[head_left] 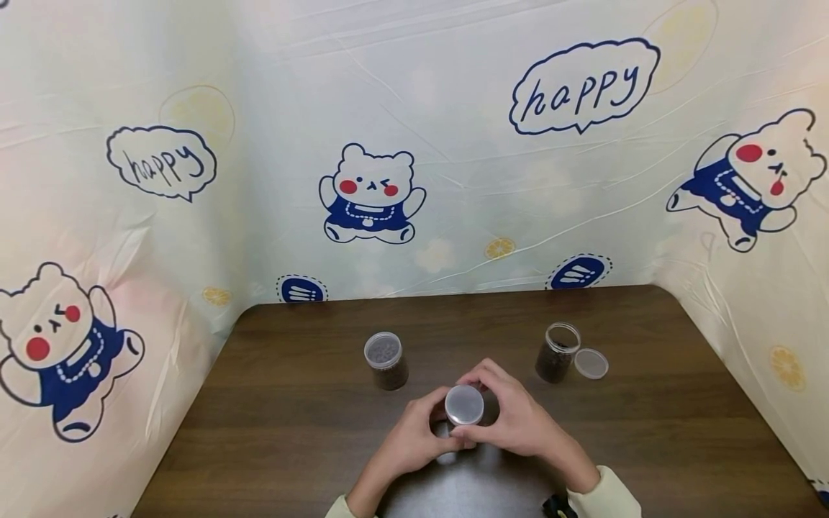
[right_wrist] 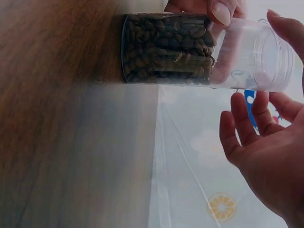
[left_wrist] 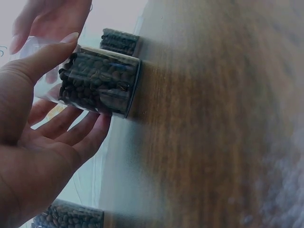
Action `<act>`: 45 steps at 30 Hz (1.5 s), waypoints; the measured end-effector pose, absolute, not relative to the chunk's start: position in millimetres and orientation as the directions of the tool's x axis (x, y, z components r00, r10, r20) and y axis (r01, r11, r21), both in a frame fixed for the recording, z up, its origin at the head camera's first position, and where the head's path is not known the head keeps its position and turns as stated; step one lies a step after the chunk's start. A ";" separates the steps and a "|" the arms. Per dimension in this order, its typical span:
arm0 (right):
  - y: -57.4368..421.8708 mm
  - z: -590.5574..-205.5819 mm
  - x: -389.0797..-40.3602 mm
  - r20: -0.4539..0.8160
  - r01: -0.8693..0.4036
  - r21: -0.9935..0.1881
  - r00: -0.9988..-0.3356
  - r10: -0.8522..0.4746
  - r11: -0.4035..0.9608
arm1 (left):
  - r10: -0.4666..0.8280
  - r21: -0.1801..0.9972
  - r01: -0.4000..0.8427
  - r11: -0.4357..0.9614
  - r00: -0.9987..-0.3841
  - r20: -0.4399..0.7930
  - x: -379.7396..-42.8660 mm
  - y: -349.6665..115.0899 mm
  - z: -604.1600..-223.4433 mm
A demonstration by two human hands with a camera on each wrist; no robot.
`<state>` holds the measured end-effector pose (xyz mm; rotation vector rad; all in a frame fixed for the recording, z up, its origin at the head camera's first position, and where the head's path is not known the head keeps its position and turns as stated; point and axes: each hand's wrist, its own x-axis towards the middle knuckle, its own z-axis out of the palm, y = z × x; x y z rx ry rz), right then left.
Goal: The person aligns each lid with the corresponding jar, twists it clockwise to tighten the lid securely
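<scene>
Left hand (head_left: 416,435): curled round the body of the middle jar (left_wrist: 97,78), thumb on one side and fingers on the other; we take it for the steadying hand.
Right hand (head_left: 514,417): thumb and fingertips pinch the lid (head_left: 464,405) from opposite sides, though how firmly we cannot tell.
Middle jar: upright between our hands, its base at the tabletop, dark beans (right_wrist: 161,38) in the lower part and clear space above.
Lid grip: working the lid seems the step in hand; we would spread the fingertips evenly around the rim and keep the lid level, so it does not bind on one side.
Jar wall: clear and probably slippery, so we should hold low and snug enough to stop it twisting, without squeezing it, and keep the base flat.
Back-left jar (head_left: 390,373): upright beyond the left hand, beans inside; its top looks covered, but we cannot be sure.
Back-right jar (head_left: 552,365): upright and uncovered beyond the right hand, a loose lid (head_left: 591,364) lying flat just beside it; we should keep our knuckles away from both.
Table (head_left: 278,439): brown wood grain beneath all three jars.
Curtain (head_left: 466,144): pale and printed, behind everything.
</scene>
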<state>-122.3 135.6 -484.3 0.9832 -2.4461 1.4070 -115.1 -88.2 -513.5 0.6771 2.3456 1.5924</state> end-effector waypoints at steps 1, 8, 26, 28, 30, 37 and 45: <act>135.5 -483.4 -121.8 0.429 -0.605 -0.711 -0.776 -0.462 0.357 | 0.489 0.920 0.241 0.308 -0.870 0.064 -114.9 -88.3 -513.2; 142.4 -480.6 -121.2 0.383 -0.596 -0.714 -0.772 -0.507 0.367 | 0.491 0.906 0.271 0.323 -0.867 0.084 -114.7 -87.8 -513.1; 142.3 -486.6 -125.5 0.443 -0.613 -0.758 -0.734 -0.515 0.222 | 0.501 0.925 0.248 0.286 -0.862 0.077 -115.1 -87.9 -512.5; 139.0 -487.9 -125.3 0.442 -0.604 -0.761 -0.751 -0.491 0.238 | 0.496 0.923 0.246 0.295 -0.865 0.072 -114.6 -88.2 -512.4; 135.5 -488.4 -124.5 0.431 -0.586 -0.768 -0.772 -0.467 0.259 | 0.494 0.920 0.250 0.302 -0.867 0.073 -114.2 -88.0 -512.5; 134.5 -484.6 -121.0 0.362 -0.540 -0.759 -0.815 -0.453 0.364 | 0.493 0.913 0.265 0.310 -0.866 0.084 -114.8 -87.6 -515.0; 146.8 -482.8 -124.4 0.410 -0.615 -0.742 -0.730 -0.547 0.266 | 0.496 0.917 0.267 0.296 -0.863 0.091 -115.5 -86.7 -515.1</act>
